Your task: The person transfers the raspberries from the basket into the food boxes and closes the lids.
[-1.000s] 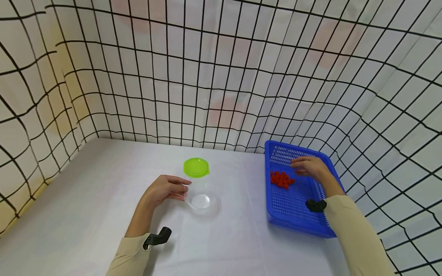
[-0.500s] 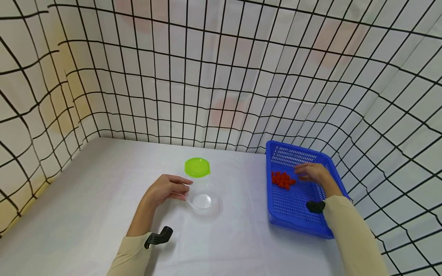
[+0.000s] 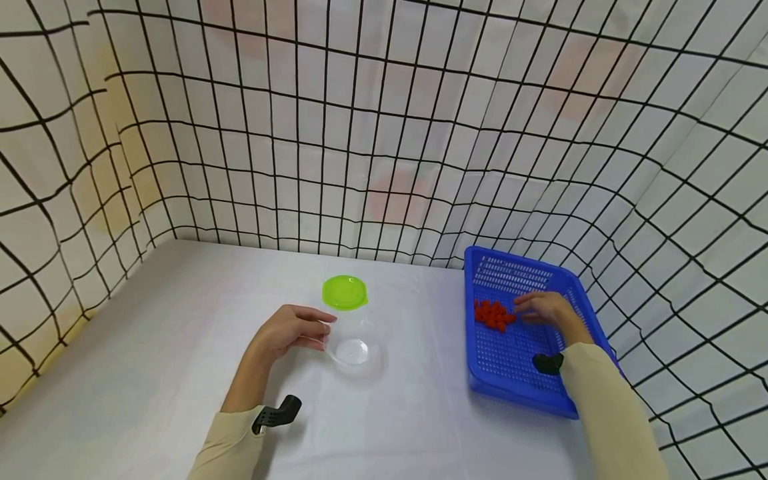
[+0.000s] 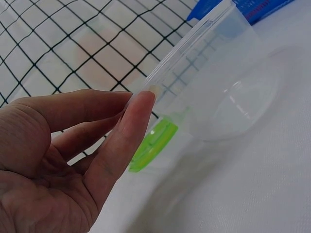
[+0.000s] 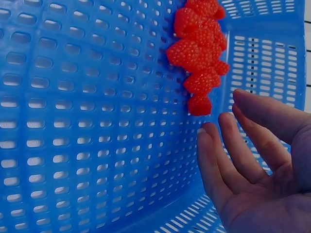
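Observation:
My left hand (image 3: pixel 293 331) pinches the rim of a clear plastic bowl (image 3: pixel 353 351) between thumb and fingers; the bowl looks bare inside. In the left wrist view, the bowl's wall (image 4: pixel 214 82) rises to the right of the thumb. My right hand (image 3: pixel 549 311) is inside a blue plastic basket (image 3: pixel 510 396), its fingers loosely bent and apart. Just beyond those fingertips lies a pile of red raspberries (image 3: pixel 493 315), several of them. The right wrist view has the raspberries (image 5: pixel 200 53) close to the fingers, with a small gap between and nothing held.
A bright green lid (image 3: pixel 345 293) lies on the white table behind the bowl. White cloth walls with a black grid net (image 3: pixel 372 160) enclose the back and sides. The basket has raised walls and stands at the right, near the back net.
My right hand has lowered and come nearer the front within the basket, level with the raspberries. The left hand keeps its pinch on the bowl. The view has shifted slightly.

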Demonstrator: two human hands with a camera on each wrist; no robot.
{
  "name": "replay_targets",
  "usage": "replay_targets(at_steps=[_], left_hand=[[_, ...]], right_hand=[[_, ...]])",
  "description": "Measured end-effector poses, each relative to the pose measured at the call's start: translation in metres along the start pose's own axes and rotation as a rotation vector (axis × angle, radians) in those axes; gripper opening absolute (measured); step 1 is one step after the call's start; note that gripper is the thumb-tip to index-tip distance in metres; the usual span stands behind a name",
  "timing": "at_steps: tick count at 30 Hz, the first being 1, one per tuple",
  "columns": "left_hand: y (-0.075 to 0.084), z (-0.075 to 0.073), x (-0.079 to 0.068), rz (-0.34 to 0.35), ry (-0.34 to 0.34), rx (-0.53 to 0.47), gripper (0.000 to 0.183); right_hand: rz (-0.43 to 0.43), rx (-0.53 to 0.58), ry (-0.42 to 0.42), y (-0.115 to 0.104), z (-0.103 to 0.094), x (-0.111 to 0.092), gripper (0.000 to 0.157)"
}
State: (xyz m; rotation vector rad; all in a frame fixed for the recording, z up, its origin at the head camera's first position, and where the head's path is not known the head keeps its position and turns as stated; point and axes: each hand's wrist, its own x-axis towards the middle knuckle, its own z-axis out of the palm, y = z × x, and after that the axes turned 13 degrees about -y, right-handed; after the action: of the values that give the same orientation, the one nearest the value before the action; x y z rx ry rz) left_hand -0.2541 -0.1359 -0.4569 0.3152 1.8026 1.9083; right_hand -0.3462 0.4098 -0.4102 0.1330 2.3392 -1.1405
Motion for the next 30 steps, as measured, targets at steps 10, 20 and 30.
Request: replay_targets(at_steps=[10,20,30], left_hand=[[0.000,0.001,0.000,-0.022,0.015,0.002,0.040],[0.000,0.001,0.000,-0.024,0.016,0.000,0.040],[-0.001,-0.001,0.000,-0.021,0.019,0.007,0.040]], right_hand=[[-0.012,-0.011,-0.046,0.013,-0.003,0.004,0.044],[-0.021,-0.006,-0.061,0.022,-0.004,0.008,0.044],[-0.019,0.015,-0.088,0.028,-0.004,0.016,0.042]])
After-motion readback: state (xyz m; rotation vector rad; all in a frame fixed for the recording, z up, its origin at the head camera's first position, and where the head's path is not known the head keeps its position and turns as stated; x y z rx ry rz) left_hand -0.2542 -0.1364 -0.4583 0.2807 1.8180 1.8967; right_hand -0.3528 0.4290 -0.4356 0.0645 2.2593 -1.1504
